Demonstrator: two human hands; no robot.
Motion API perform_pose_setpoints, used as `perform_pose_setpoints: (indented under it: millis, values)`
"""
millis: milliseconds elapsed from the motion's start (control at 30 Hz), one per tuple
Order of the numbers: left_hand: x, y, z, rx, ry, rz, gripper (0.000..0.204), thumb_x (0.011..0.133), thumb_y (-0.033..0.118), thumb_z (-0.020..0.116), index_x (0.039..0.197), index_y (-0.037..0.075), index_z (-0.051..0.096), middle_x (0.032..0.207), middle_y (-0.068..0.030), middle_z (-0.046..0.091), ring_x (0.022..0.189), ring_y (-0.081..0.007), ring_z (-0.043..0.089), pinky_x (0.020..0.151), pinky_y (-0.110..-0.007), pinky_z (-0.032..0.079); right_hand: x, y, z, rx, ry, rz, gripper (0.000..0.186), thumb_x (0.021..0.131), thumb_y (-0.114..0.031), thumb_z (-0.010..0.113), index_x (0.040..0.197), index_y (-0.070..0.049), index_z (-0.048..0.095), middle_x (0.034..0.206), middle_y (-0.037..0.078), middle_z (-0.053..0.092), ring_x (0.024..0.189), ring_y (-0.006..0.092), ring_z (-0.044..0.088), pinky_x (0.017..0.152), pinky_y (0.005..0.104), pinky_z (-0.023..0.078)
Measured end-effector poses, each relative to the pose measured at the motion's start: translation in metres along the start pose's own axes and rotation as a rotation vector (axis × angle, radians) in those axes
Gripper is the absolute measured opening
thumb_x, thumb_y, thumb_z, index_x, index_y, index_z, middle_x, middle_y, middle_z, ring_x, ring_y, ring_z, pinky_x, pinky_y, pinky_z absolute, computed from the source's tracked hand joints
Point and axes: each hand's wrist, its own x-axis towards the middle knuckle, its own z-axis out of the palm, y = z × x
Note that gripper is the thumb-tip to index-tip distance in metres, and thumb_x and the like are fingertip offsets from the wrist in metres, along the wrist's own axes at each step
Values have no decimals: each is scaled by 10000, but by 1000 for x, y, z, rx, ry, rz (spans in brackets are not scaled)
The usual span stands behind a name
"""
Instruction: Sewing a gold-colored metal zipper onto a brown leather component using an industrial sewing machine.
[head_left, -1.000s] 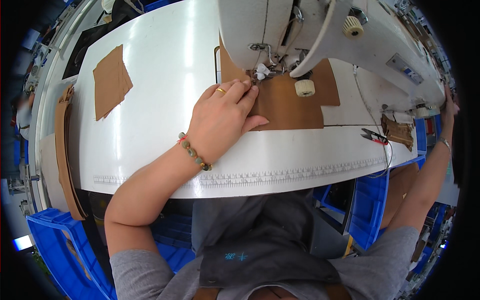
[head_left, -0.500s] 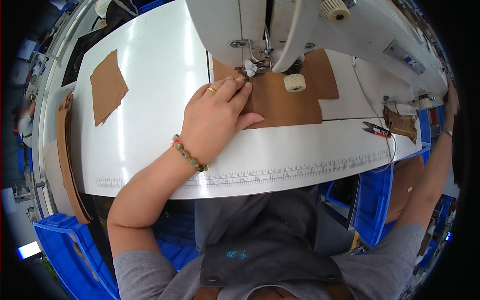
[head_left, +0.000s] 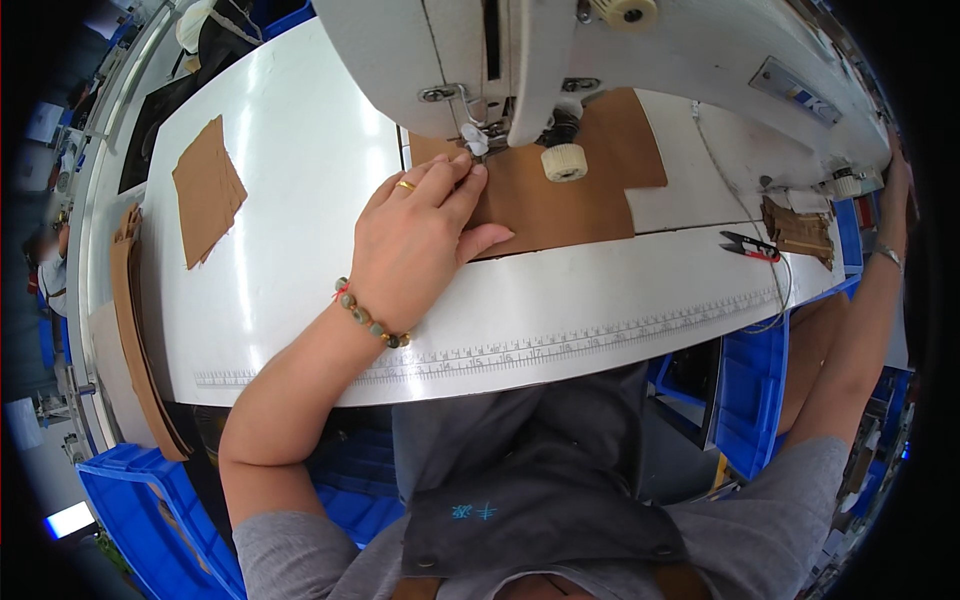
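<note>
My left hand (head_left: 415, 225) lies on a brown sheet (head_left: 560, 200), leather or cloth, on the white table. Its fingers are stretched out, and the thumb points right along the sheet's near edge. The fingertips rest close to the presser foot and needle area (head_left: 480, 145) of a white sewing machine (head_left: 690, 60); the needle itself is too small to make out. Far to the right, my right hand (head_left: 896, 180) is raised by the end of the machine, at the picture's dark rim. Its fingers are hidden there, so what it touches cannot be seen.
A stack of brown pieces (head_left: 208, 195) lies on the left. Red-and-black thread snips (head_left: 750, 246) and a dark brown bundle (head_left: 797, 228) lie at right. Long brown strips (head_left: 140, 340) hang at the left edge. Blue bins (head_left: 150, 490) stand below. A printed ruler (head_left: 540, 348) follows the front edge.
The whole view has shifted and tilted slightly. My left hand stays on the brown sheet by the presser foot, and my right hand stays at the machine's right end.
</note>
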Motion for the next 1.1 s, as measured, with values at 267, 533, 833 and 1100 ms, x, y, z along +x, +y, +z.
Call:
perform_pose_setpoints:
  millis: [267,533,833,1100]
  values:
    - [-1,-1,0,-7,-14,-4,545,845,450,766,1215,51,746,1260,-57,699,1137,-243,671,967,-363,540,-87,57,33,622,161,31,444,1119,-331,481,1400,-12,610,1401,149,624,1275,282,609,1148,426,447]
    - [-3,-3,2,-35,-10,-5,548,863,446,749,1229,38,732,1246,-63,696,1200,-227,646,1011,-362,519,-245,-34,70,-286,59,-1068,185,1035,-59,595,1149,25,715,1192,163,723,1032,320,714,921,406,560]
    - [-9,3,-16,-61,99,149,420,813,361,826,1115,74,769,1123,-27,743,953,-205,697,799,-325,562,-336,-89,210,-447,-815,-1338,172,826,-64,718,994,-39,692,1027,71,693,1012,286,667,823,386,560]
    - [-13,34,-13,-266,194,502,243,805,308,823,910,104,746,902,11,691,771,-150,659,641,-299,544,-381,-170,185,-241,-1175,-1194,147,836,-181,723,834,-79,617,812,61,587,794,267,632,635,402,503]
